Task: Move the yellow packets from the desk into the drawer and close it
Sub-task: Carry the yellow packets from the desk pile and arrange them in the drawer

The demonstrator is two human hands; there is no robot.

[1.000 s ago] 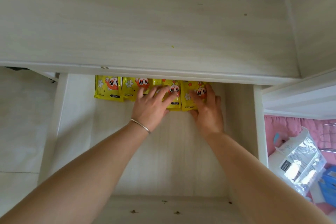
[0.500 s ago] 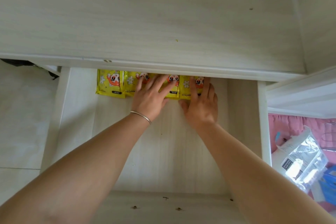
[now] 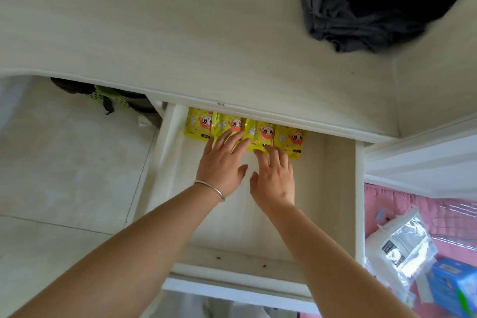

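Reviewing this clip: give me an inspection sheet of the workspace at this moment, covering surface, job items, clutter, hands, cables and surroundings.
Surface: pale wood desk top; no yellow packets seen on the part in view.
Job's things: four yellow packets in a row at the back of the open drawer, partly under the desk edge.
Clutter: dark crumpled cloth on the desk; small specks on the drawer's front ledge.
Hands: left hand, bracelet on its wrist, fingers straight and lying on the packets; right hand fingers straight, tips at the packets' near edge.
Cables: nothing seen.
Surroundings: tiled floor at left, dark and green item under the desk; at right, clear plastic bag and blue box on pink fabric.
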